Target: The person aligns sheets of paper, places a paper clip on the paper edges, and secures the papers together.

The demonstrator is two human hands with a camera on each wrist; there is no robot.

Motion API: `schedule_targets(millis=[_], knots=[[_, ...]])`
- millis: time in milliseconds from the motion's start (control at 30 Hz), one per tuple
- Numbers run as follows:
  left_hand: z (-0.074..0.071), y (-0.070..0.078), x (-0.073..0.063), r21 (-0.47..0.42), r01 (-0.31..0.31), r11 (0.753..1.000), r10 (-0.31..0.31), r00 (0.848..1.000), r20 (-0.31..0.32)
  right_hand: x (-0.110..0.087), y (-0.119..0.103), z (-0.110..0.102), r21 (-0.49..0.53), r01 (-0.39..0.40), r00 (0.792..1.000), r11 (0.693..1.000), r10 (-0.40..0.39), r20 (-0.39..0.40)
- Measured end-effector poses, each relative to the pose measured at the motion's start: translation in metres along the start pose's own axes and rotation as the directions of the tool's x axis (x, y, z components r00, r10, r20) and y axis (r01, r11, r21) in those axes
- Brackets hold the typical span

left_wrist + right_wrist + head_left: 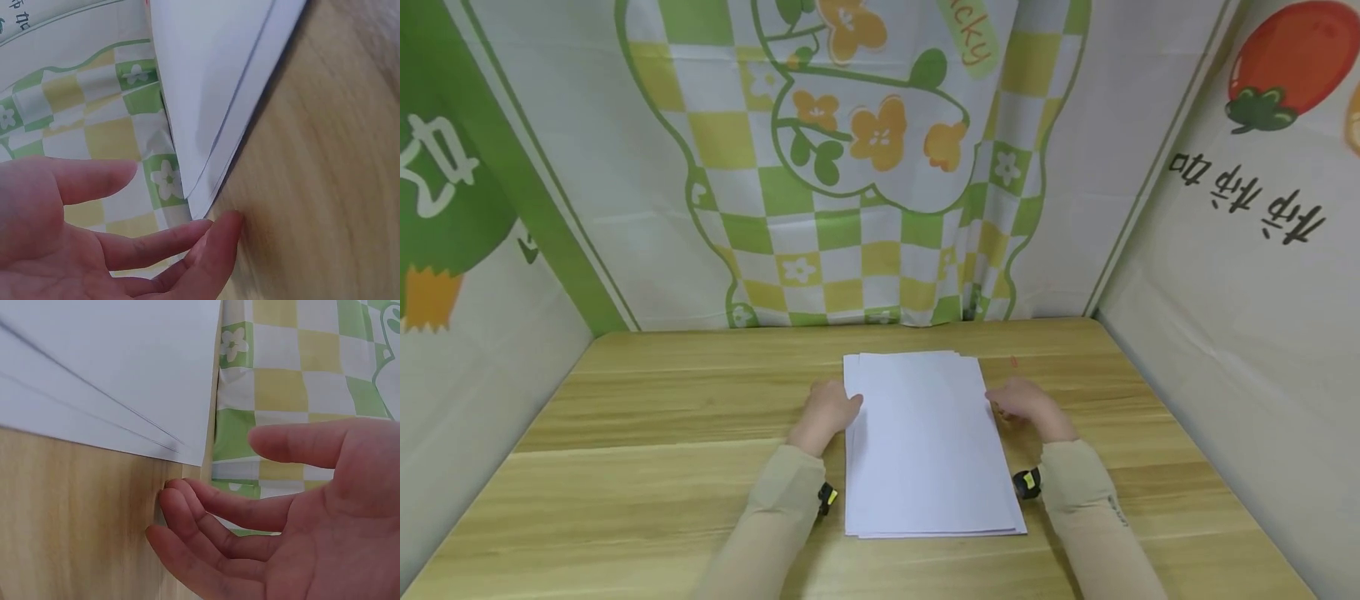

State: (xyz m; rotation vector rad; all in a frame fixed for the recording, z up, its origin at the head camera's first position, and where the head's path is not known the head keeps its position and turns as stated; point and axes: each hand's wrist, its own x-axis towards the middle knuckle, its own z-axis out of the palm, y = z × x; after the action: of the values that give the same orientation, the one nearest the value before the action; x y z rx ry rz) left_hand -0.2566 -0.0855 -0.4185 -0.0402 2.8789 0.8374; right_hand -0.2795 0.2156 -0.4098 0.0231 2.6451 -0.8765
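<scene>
The wood-grained table (662,400) is backed by a white cloth backdrop (880,196), printed with green, yellow and white checks and orange flowers (878,135). The right cloth wall (1232,317) is decorated with a persimmon (1292,62) and black characters (1247,196); the left cloth wall (467,417) is bordered by a green band (576,275).
</scene>
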Motion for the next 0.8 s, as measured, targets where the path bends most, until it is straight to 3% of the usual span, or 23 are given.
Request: schedule_targets(millis=[333,800], knots=[[0.0017,0.0041,-0.003,-0.078,0.06,0.995,-0.057,0.997,0.043,-0.003,-0.0011,0.0023,0.076,-0.071,0.997,0.995,0.074,-0.027],[0.0016,0.0065,-0.0025,-0.04,0.032,0.999,-0.031,0.999,0.032,-0.0033,-0.0031,0.0025,0.115,-0.106,0.994,0.988,0.105,0.013]])
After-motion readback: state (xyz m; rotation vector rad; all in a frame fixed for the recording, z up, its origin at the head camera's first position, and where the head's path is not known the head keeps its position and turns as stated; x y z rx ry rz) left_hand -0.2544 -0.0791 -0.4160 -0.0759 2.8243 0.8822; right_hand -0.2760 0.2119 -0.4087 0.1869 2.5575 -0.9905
